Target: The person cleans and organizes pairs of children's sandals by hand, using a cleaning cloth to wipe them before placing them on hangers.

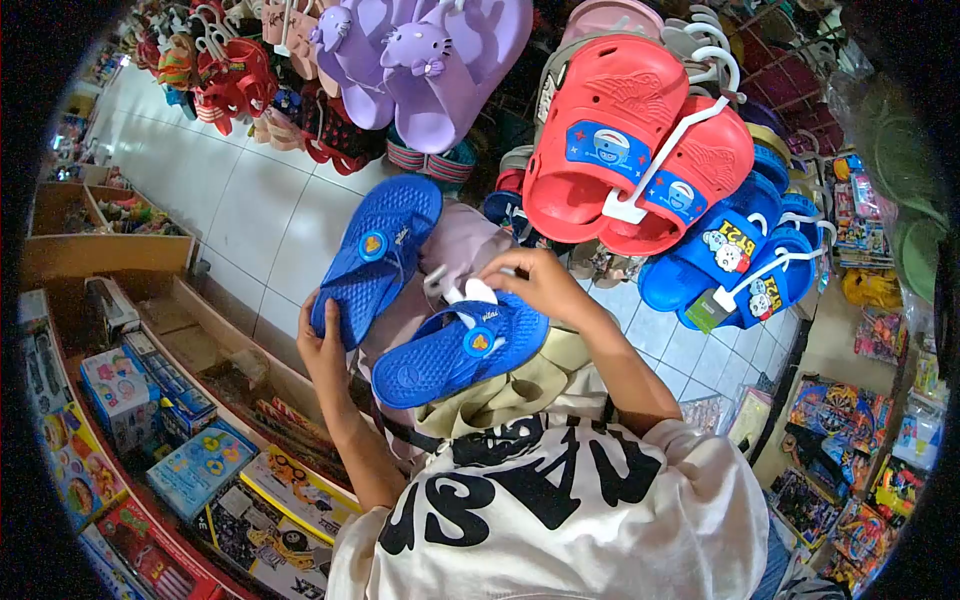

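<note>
My left hand (323, 338) grips the sole edge of a blue slipper (392, 222) with a round blue-and-yellow badge on its strap. That slipper is tilted up, toe away from me. Its mate, a second blue slipper (415, 372), lies slanted in front of my waist with the same badge. At its strap, my right hand (535, 285) pinches a white plastic hanger (480, 292) between thumb and fingers. Part of the hanger is hidden behind the fingers and strap.
Red clogs (600, 120) and blue BT21 slippers (735, 255) hang on hooks to the right. Purple slippers (425, 95) hang ahead. Boxed toys (200, 465) fill the shelf at left. White floor tiles (245, 190) run between the displays. Packaged toys (850, 420) line the right side.
</note>
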Demonstrator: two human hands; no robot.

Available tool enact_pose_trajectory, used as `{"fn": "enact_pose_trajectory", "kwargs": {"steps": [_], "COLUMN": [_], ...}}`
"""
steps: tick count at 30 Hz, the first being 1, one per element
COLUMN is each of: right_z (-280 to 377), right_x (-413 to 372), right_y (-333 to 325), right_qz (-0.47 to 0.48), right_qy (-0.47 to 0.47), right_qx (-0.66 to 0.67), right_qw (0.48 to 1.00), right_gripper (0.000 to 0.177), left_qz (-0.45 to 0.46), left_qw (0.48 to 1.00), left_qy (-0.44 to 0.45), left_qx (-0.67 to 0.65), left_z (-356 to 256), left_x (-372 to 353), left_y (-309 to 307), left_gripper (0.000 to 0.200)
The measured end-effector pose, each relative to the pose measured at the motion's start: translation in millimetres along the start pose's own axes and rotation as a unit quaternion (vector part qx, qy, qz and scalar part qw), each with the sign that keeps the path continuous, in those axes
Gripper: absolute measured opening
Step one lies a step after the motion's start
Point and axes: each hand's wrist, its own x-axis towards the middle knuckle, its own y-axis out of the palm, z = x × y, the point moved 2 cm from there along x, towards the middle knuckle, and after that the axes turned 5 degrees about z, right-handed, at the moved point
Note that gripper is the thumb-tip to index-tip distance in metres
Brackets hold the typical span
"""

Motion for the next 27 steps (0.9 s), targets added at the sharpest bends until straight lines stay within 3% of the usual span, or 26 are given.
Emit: {"fn": "enact_pose_trajectory", "kwargs": {"steps": [1, 2, 5, 6, 9, 12, 15, 19, 22, 25, 27], "right_z": [0, -9, 15, 33, 77, 122, 150, 166, 189, 206, 212], "right_x": [1, 4, -5, -7, -15, -24, -38, -64, -80, -88, -89], "right_y": [-1, 1, 1, 2, 11, 6, -21, -52, -65, -80, -91], "right_qz": [-0.025, -0.12, -0.174, -0.171, -0.106, -0.163, -0.104, 0.045, 0.052, -0.053, -0.085], "right_qy": [0.009, -0.041, -0.05, -0.178, -0.326, -0.345, -0.337, -0.248, -0.218, -0.273, -0.294], "right_qx": [0.007, -0.001, -0.051, -0.151, -0.326, -0.311, -0.23, -0.19, -0.217, -0.32, -0.314], "right_qw": [1.0, 0.992, 0.982, 0.957, 0.881, 0.871, 0.907, 0.949, 0.95, 0.906, 0.899], "right_gripper": [0.013, 0.013, 0.013, 0.015, 0.021, 0.025, 0.024, 0.015, 0.011, 0.009, 0.016], "left_qz": [-0.02, -0.016, -0.026, -0.026, -0.022, 0.008, 0.028, 0.035, 0.043, 0.045, 0.048], "left_qw": [1.0, 1.0, 0.998, 0.998, 0.997, 0.996, 0.994, 0.997, 0.997, 0.995, 0.994], "left_qy": [-0.002, 0.002, -0.03, -0.049, -0.066, -0.08, -0.091, -0.071, -0.07, -0.085, -0.089], "left_qx": [-0.018, 0.006, -0.043, -0.04, -0.028, -0.043, -0.052, -0.006, -0.004, -0.031, -0.038], "left_z": [2, 4, 11, 19, 25, 22, 16, 7, 5, 5, 4], "left_x": [0, -3, -15, -17, -23, -23, -22, -21, -21, -22, -22], "left_y": [-3, -6, -6, -8, -6, -3, 0, 2, 3, 5, 5], "left_gripper": [0.029, 0.031, 0.032, 0.032, 0.032, 0.032, 0.031, 0.029, 0.029, 0.029, 0.029]}}
